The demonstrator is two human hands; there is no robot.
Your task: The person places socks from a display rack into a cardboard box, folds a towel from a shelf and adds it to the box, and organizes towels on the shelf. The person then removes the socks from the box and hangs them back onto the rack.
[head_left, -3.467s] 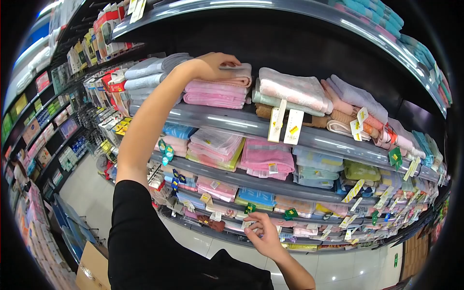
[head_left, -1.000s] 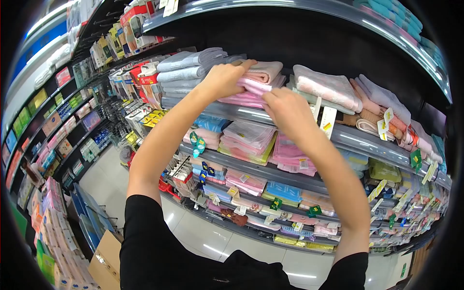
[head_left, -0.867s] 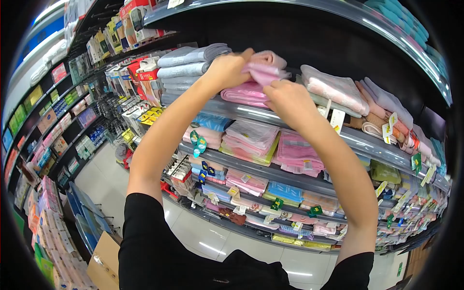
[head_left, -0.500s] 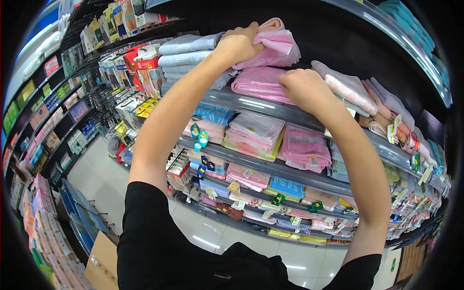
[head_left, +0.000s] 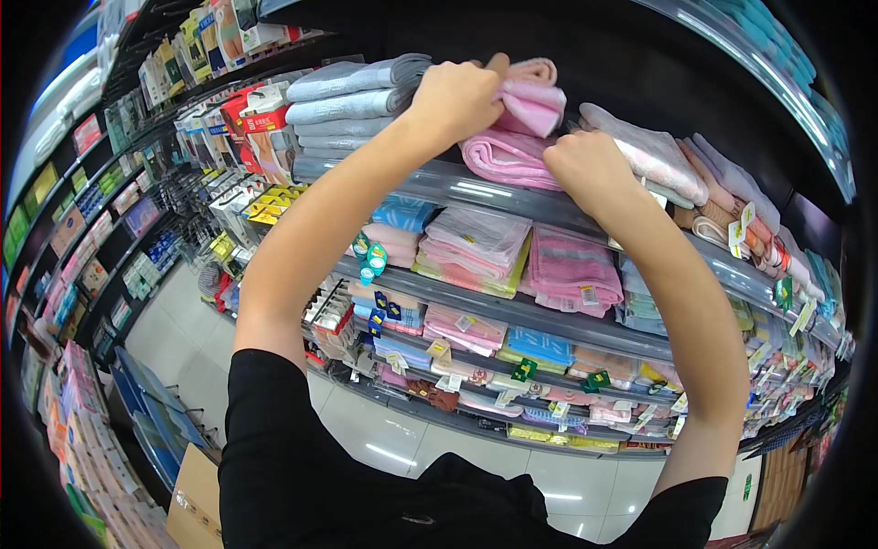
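Observation:
My left hand [head_left: 462,99] is closed on a pink towel [head_left: 533,107], bunched and lifted at its right end above the top shelf. Beneath it lies a folded pink towel [head_left: 506,163], its rounded fold toward the shelf front. My right hand [head_left: 590,166] has its fingers curled round this lower towel's right end; the fingertips are partly hidden. Left of my left hand stands a stack of grey-blue folded towels [head_left: 343,102]. Just right of my right hand sits a pale patterned towel [head_left: 645,151] on a pile.
The clear shelf lip [head_left: 439,183] runs below my hands. Lower shelves carry folded towels [head_left: 572,270] with hanging tags. Boxed packs [head_left: 265,137] hang at left, a cardboard box [head_left: 194,494] stands at lower left, and an upper shelf edge [head_left: 732,59] curves overhead.
The lower pink towel has shifted right along the shelf with my right hand. The upper towel has become more bunched, and my left hand has moved slightly right against the grey-blue stack.

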